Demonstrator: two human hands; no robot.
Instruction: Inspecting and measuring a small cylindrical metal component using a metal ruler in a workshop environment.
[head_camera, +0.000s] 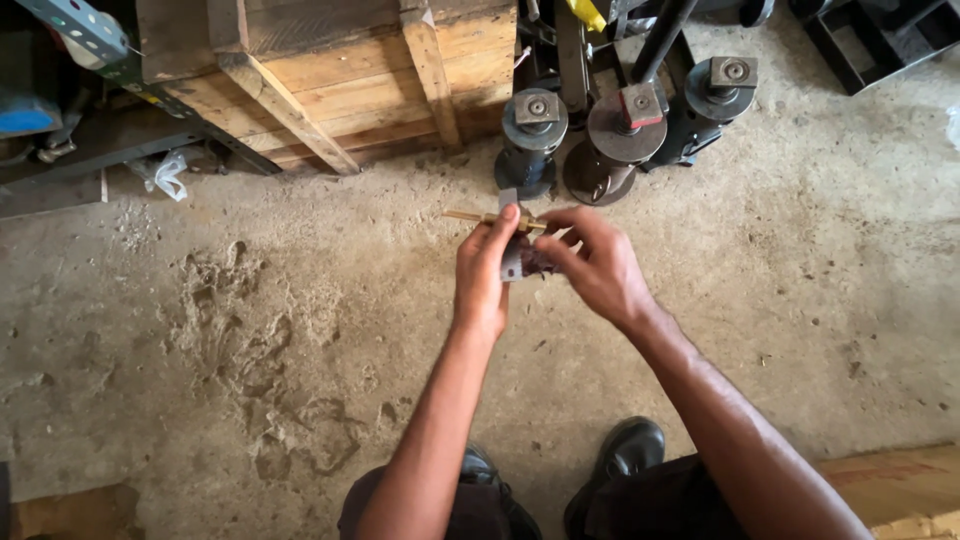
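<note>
The left hand is closed in a pinch, thumb and fingers gripping a thin brass-coloured rod near its right end, so that most of the rod sticks out level to the left of the fist. The right hand is curled round a small dark metal part, fingertips pressed on it from the right; the part sits just under the rod and between both hands, seemingly steadied by one while the other lines up the rod. Both are held in mid-air above the sandy concrete floor. Beyond the part stand heavy dark metal rollers, and left of those a wooden crate. Below the part, two black shoes are planted on the floor.
</note>
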